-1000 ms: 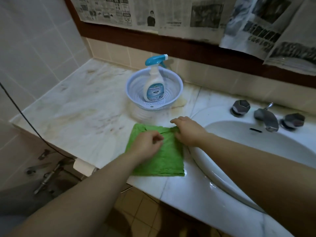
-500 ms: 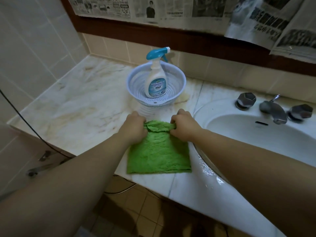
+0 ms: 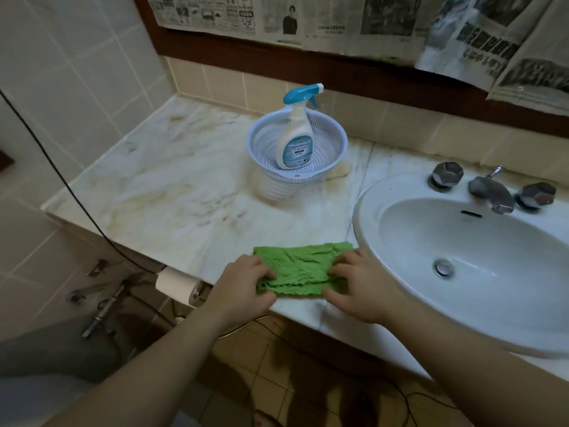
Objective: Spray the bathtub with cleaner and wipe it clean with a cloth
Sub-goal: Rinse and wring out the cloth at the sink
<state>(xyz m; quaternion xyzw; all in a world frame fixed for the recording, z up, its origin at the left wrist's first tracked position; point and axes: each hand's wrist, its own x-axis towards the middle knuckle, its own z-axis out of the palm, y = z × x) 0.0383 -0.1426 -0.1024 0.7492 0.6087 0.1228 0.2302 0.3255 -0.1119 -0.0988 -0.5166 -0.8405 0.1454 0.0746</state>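
A green cloth (image 3: 300,266) lies folded into a narrow strip at the front edge of the marble counter (image 3: 172,192). My left hand (image 3: 243,285) grips its left end, fingers on top and thumb at the near edge. My right hand (image 3: 360,285) holds its right end the same way. A white spray bottle of household cleaner (image 3: 294,140) with a blue trigger stands upright in a pale blue perforated basket (image 3: 329,149) at the back of the counter, well beyond both hands. The bathtub is not clearly in view.
A white sink (image 3: 462,251) with a metal tap (image 3: 491,192) and two knobs lies to the right. A toilet-paper roll (image 3: 178,285) hangs under the counter edge at left. A black cable (image 3: 61,177) crosses the tiled wall. Newspapers (image 3: 338,16) cover the wall above.
Both hands folded the far half of the cloth toward me, so the flat square is now a narrow strip at the counter's front edge. The camera view pulled back and up.
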